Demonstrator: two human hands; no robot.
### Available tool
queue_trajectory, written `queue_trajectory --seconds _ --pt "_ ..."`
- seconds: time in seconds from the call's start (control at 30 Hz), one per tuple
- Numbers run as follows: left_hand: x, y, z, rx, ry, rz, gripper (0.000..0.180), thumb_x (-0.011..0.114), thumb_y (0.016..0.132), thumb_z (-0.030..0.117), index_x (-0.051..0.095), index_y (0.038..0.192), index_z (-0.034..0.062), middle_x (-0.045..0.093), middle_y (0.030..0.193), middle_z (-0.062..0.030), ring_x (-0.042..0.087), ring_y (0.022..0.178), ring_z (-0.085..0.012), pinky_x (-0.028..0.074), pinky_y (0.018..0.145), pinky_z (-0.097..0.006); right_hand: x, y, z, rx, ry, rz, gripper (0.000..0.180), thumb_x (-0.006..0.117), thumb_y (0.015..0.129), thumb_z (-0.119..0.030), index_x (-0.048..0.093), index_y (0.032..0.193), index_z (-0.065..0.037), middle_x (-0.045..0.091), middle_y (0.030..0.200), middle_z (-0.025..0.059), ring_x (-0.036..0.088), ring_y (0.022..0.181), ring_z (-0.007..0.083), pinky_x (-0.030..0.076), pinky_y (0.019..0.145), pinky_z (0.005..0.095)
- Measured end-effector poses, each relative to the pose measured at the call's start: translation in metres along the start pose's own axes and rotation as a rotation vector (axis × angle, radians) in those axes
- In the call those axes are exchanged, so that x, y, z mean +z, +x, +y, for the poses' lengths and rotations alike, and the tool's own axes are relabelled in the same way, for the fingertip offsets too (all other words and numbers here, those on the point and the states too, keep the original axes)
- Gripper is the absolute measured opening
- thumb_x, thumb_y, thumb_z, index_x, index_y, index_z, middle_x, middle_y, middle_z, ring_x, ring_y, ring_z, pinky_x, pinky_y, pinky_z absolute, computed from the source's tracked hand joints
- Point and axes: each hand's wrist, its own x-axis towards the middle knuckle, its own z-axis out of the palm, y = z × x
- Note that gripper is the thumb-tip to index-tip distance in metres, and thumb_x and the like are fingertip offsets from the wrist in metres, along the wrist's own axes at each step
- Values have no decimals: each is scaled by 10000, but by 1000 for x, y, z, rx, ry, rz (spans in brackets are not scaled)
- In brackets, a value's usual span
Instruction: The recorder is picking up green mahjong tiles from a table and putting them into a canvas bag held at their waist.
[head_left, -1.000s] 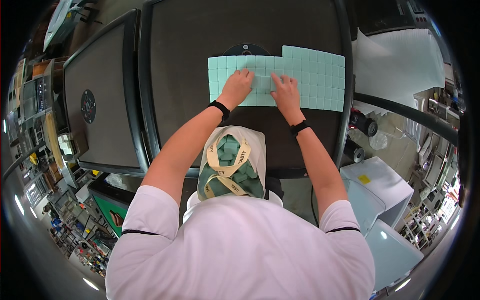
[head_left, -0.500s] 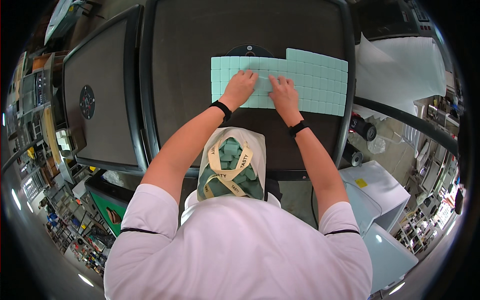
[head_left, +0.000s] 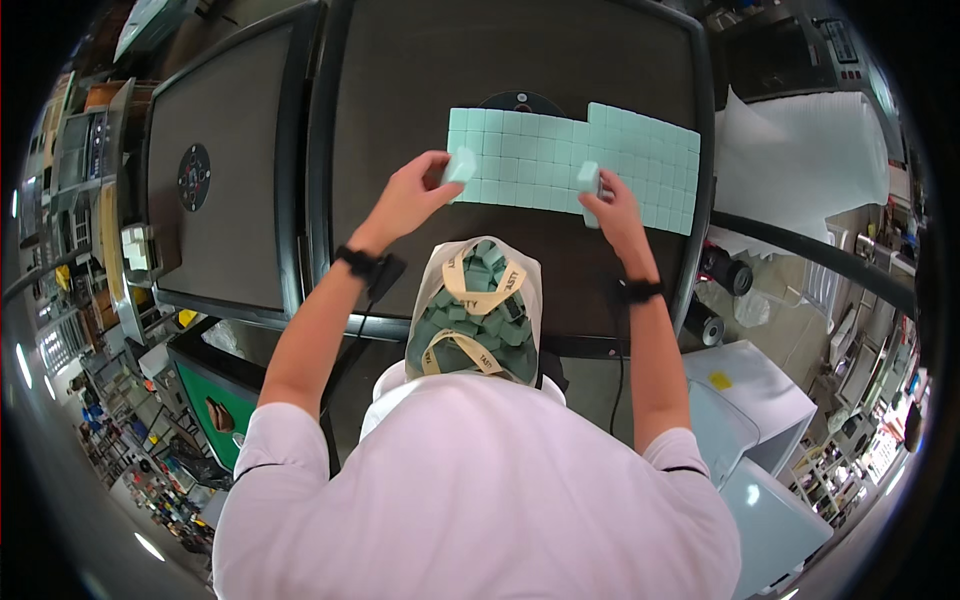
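Observation:
A block of pale green mahjong tiles (head_left: 530,150) lies face down in tight rows on the dark table top (head_left: 410,90). Over its left edge, my left hand (head_left: 413,195) is closed on a pale mahjong tile (head_left: 461,165), slightly blurred; whether there is more than one I cannot tell. My right hand (head_left: 618,212) pinches another mahjong tile (head_left: 588,177) above the block's front edge, right of the middle. Before my body stands a cream cloth bag (head_left: 424,300) with printed handles, full of loose darker-looking green tiles (head_left: 478,325).
A round black panel (head_left: 522,101) sits in the table behind the tiles. A second framed table (head_left: 235,130) adjoins on the left. White foam sheeting (head_left: 800,150) lies beyond the right edge, and a white cabinet (head_left: 760,385) stands at the lower right.
Both hands were lying on the tile block close together. They have since lifted and spread apart, each with a tile in its fingers. The view has shifted slightly.

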Motion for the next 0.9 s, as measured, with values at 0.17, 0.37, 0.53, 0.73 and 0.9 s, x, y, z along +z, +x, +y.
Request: queue_trajectory --seconds 0.17,0.37,0.53,0.73,0.9 --pt "-38 -119 54 -137 -206 -433 465 769 977 173 656 1401 20 736 1169 -28 688 987 -91 565 853 -272 -22 -133 -100 140 207 -482 696 798 903 -75 562 1556 -24 714 1259 48 684 1078 130 592 919 323" --pt "34 -206 63 111 517 -306 438 816 882 265 704 1216 6 755 1057 -180 759 824 -288 610 749 -410 62 -233 -173 1 -338 -697 626 815 920 -227 625 1474 -6 738 1286 154 719 1107 308 583 967 406" --pt "98 -209 1 91 853 176 467 867 854 280 574 1094 8 676 1010 -218 768 884 -403 646 736 -463 139 -264 -114 -246 -884 -193 611 818 944 -330 608 1445 -49 701 1256 202 702 1150 424 600 933 513" --pt "100 -227 -18 223 876 193 424 849 869 161 574 1160 20 659 1079 -192 734 961 -398 640 752 -467 157 -266 -72 -386 -967 5 523 815 926 -155 601 1391 -47 666 1231 204 699 1122 429 594 894 529" --pt "95 -239 -23 370 682 34 274 784 927 111 632 1135 19 678 1069 -183 719 1010 -399 614 819 -492 141 -256 -57 -462 -933 -139 257 747 962 -142 711 1193 -35 728 1116 194 722 1007 418 594 851 519"
